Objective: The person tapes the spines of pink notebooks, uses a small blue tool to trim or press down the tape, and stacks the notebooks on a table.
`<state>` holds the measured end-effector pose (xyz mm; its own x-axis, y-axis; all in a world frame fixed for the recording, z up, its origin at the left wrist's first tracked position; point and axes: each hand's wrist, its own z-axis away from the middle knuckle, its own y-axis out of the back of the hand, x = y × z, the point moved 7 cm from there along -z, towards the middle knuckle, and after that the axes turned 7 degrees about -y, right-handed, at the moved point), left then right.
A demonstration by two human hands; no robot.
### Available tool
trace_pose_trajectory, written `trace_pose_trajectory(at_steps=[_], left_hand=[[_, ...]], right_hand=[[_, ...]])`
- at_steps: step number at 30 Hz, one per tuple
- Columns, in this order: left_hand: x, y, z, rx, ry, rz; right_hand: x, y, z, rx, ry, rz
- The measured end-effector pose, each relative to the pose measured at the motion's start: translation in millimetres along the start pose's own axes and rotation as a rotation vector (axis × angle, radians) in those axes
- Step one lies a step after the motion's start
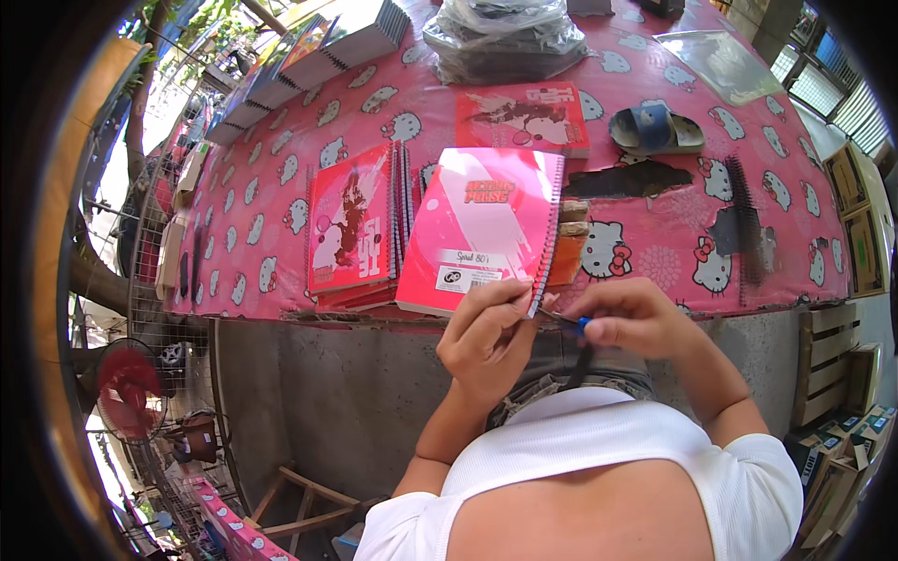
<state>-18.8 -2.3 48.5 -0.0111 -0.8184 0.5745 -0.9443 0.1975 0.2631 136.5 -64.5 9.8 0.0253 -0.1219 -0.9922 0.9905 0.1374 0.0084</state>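
Pink print-covered table [669, 224]: pink spiral notebook [482, 224] at its near edge, left hand [488, 338] pinching the lower corner, right hand [636, 320] gripping blue-handled tool [584, 324] at the coil end. Red notebooks [351, 224] left, slipper [659, 129] beyond right.

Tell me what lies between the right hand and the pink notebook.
In the head view, a blue-handled tool, held in the right hand, points toward the pink notebook.

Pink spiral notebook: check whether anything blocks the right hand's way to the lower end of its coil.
Nothing visible blocks it. The right hand holds a small tool toward the coil of the notebook. The left hand grips the lower corner close beside it; whether the tool touches the coil is too small to tell.
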Motion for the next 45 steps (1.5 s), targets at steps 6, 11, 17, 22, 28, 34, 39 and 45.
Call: trace_pose_trajectory(at_steps=[6, 11, 17, 22, 28, 34, 39, 45], left_hand=[[10.7, 3.3, -17.5, -0.031, -0.105, -0.128], [-22.6, 111.6, -41.1, 0.92, -0.085, -0.006], [-163.1, 215.6, 40.4, 1.065, 0.471, -0.28], [-185.6, 212.8, 50.9, 0.889, 0.506, -0.512], [-124.3, 188.2, 18.7, 1.034, 0.391, -0.197], [-76.9, 89.9, -28.0, 0.566, 0.281, 0.284], [-76.3, 36.3, -40.0, 0.331, 0.381, 0.252], [-45.4, 31.6, -61.7, 0.264, 0.294, 0.169]], right_hand=[[21.3, -19.3, 5.2, -0.13, -0.331, -0.645], [21.8, 88.9, 33.5, 0.79, -0.027, 0.89], [32.9, 115.2, 14.2, 0.697, 0.015, 1.107], [10.7, 164.6, -89.6, 0.697, -0.007, 0.89], [56.5, 192.3, -166.5, 0.905, -0.473, 0.721], [47.3, 215.7, -162.9, 0.955, -0.33, 0.864], [-31.5, 137.7, -93.8, 1.0, 0.024, 0.735], [-30.9, 82.5, -32.3, 0.578, 0.463, 0.212]])
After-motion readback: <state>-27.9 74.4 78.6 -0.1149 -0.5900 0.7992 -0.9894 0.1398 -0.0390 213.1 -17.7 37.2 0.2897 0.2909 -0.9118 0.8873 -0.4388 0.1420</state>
